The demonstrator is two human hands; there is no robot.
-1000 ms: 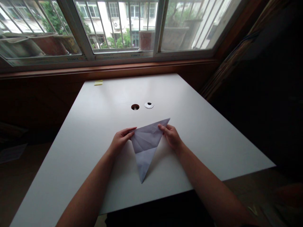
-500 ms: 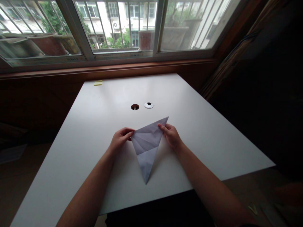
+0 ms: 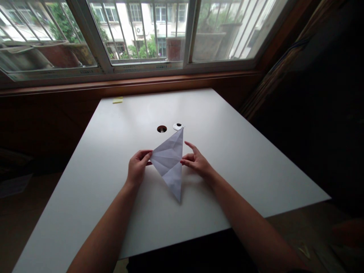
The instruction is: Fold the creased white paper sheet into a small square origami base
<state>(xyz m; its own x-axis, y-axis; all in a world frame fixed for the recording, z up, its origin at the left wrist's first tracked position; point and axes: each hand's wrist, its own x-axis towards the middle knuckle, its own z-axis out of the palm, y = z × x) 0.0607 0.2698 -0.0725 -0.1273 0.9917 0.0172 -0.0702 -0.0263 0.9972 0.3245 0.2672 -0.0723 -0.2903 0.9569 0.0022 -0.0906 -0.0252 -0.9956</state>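
Observation:
A folded, creased sheet of pale paper (image 3: 170,159), triangular in outline, stands raised off the white table (image 3: 233,159) with one tip pointing up and another down toward me. My left hand (image 3: 137,168) pinches its left corner between thumb and fingers. My right hand (image 3: 196,161) is beside the paper's right edge, fingers spread, fingertips touching or nearly touching the paper.
A round cable hole (image 3: 162,129) and its white cap (image 3: 178,126) lie just beyond the paper. A small yellow note (image 3: 117,100) rests at the table's far left edge. A barred window (image 3: 148,34) runs along the far wall. Dark floor surrounds the table.
The paper has swung from lying with a wide top edge to standing narrower, its right corner lifted up and back. My right hand let go of that corner and opened.

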